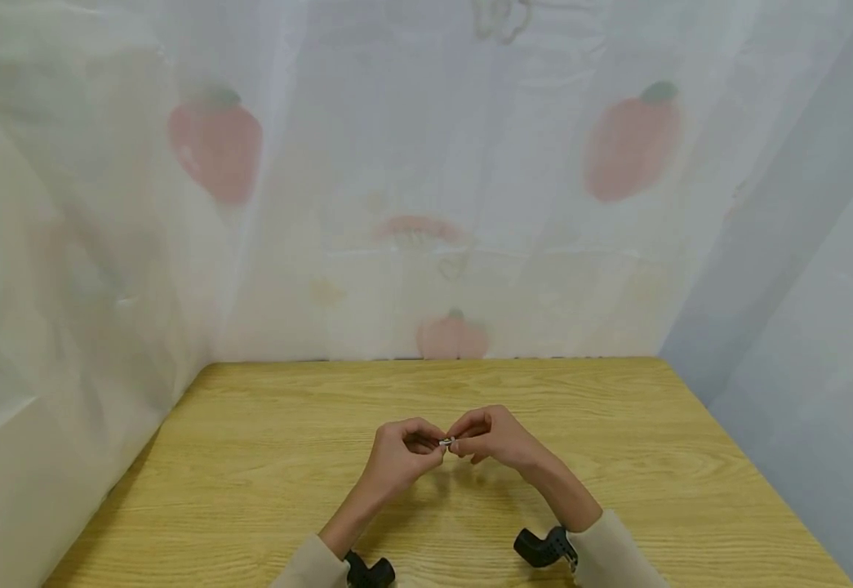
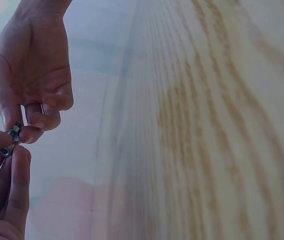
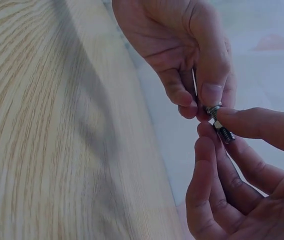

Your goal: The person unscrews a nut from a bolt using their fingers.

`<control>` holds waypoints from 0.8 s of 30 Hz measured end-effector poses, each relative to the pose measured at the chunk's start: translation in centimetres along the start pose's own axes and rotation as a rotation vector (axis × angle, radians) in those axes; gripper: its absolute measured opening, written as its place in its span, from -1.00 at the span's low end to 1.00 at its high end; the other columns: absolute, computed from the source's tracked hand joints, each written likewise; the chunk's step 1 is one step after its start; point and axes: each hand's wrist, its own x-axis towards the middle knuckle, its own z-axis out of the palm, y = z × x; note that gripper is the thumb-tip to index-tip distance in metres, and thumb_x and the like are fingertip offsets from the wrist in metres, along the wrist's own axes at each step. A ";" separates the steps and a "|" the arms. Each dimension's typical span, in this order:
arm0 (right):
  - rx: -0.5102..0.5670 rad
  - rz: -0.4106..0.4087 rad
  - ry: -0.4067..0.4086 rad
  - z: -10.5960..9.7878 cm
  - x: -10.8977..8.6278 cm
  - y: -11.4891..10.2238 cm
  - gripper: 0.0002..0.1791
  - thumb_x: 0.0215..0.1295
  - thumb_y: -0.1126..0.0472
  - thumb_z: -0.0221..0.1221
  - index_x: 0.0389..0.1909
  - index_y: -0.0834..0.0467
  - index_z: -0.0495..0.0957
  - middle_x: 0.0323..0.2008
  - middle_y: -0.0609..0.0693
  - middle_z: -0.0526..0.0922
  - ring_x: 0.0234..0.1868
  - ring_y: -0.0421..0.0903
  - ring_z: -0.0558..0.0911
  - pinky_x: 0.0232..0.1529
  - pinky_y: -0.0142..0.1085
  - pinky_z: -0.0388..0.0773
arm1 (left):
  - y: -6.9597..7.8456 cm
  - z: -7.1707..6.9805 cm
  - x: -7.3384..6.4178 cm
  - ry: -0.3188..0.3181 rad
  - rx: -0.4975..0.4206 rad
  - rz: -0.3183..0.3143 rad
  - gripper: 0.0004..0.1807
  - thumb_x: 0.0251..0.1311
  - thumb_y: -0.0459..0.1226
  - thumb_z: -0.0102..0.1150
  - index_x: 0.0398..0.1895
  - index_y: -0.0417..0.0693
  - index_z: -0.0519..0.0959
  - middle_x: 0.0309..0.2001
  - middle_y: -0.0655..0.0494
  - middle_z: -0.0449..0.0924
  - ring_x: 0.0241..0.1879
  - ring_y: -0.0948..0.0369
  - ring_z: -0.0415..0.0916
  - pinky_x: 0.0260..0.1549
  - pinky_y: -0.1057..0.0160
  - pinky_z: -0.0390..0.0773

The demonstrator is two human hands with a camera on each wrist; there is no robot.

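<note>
Both hands meet over the table, working on a small metal bolt (image 1: 446, 442) with a nut (image 3: 217, 125) on its thread. My left hand (image 1: 398, 454) pinches the bolt's head end between thumb and fingertips. From the other side, my right hand (image 1: 499, 438) has its thumb and fingertips around the nut. In the right wrist view the threaded end (image 3: 227, 135) sticks out past the nut. A socket recess shows in the bolt head (image 2: 6, 150) in the left wrist view. Fingertips partly hide the shank.
The wood-grain table (image 1: 250, 457) lies below the hands. A pale plastic curtain (image 1: 411, 163) with printed strawberries hangs behind it and along both sides. Black wrist mounts (image 1: 544, 547) sit by the sleeves, close over the table.
</note>
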 end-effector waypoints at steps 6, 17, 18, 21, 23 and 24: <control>-0.006 -0.005 0.003 -0.1 0.1 0.1 -0.69 0.39 0.19 0.31 0.01 0.32 0.69 -0.21 0.11 0.79 -0.10 0.28 0.72 -0.10 0.09 0.75 | 0.0 0.0 0.0 -0.014 -0.004 -0.007 -0.87 0.22 -0.44 0.37 -0.21 -0.08 0.76 -0.24 -0.08 0.75 -0.32 0.27 0.72 -0.23 0.32 0.76; 0.014 -0.055 0.002 0.1 0.0 0.0 -0.71 0.37 0.28 0.29 0.00 0.39 0.65 -0.16 0.27 0.75 -0.17 0.07 0.73 -0.19 -0.07 0.75 | 0.0 -0.1 0.0 -0.001 0.015 0.009 -0.91 0.26 -0.38 0.37 -0.21 -0.05 0.75 -0.24 -0.05 0.75 -0.32 0.26 0.70 -0.24 0.34 0.75; 0.017 -0.064 0.001 0.1 0.0 0.0 -0.71 0.37 0.29 0.29 0.00 0.40 0.64 -0.16 0.28 0.74 -0.18 0.05 0.73 -0.20 -0.10 0.75 | 0.1 -0.1 0.0 0.001 0.017 0.007 -0.91 0.27 -0.38 0.37 -0.21 -0.04 0.76 -0.24 -0.04 0.75 -0.32 0.27 0.70 -0.24 0.33 0.75; 0.019 -0.081 0.007 0.1 0.0 0.1 -0.72 0.36 0.31 0.29 -0.01 0.41 0.63 -0.18 0.29 0.73 -0.21 -0.01 0.73 -0.22 -0.18 0.74 | 0.2 -0.1 0.0 0.001 0.023 0.000 -0.92 0.28 -0.34 0.37 -0.21 -0.02 0.76 -0.24 0.00 0.76 -0.31 0.28 0.70 -0.24 0.33 0.75; 0.015 -0.094 0.012 0.1 0.0 0.1 -0.72 0.36 0.32 0.29 -0.01 0.42 0.63 -0.18 0.31 0.72 -0.23 -0.04 0.72 -0.23 -0.21 0.73 | 0.3 -0.1 0.0 -0.001 0.025 -0.003 -0.94 0.29 -0.32 0.37 -0.21 -0.02 0.76 -0.24 0.00 0.76 -0.30 0.29 0.71 -0.24 0.33 0.75; 0.010 -0.099 0.014 0.1 0.0 0.1 -0.72 0.36 0.32 0.29 -0.01 0.42 0.63 -0.18 0.32 0.72 -0.24 -0.06 0.72 -0.23 -0.22 0.73 | 0.3 -0.1 0.0 -0.003 0.026 -0.004 -0.94 0.29 -0.31 0.37 -0.21 -0.01 0.76 -0.25 0.01 0.77 -0.29 0.29 0.71 -0.23 0.33 0.75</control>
